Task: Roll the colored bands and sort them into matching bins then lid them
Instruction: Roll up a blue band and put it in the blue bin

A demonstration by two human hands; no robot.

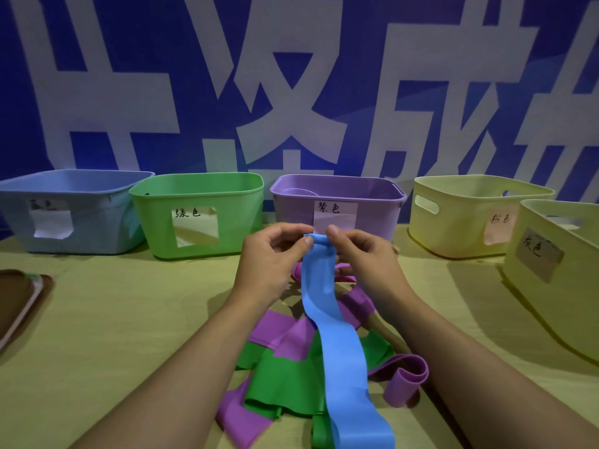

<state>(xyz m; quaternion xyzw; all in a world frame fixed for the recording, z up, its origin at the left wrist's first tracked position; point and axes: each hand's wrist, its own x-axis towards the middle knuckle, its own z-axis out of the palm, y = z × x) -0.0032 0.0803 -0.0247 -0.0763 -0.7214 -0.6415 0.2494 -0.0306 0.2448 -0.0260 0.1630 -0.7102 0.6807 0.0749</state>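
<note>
A: Why are both hands up at the far end of the blue band (337, 338)?

B: To start the roll. The left hand (272, 254) and right hand (359, 254) each pinch that end, and the rest trails near across the table (113, 319).

A: And its destination?

B: Probably the blue bin (97, 228), far left.

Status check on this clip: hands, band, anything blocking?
Left hand and right hand both pinch the blue band at its top end. Blue bin far left, unlidded. Purple bands and green bands heaped underneath.
</note>
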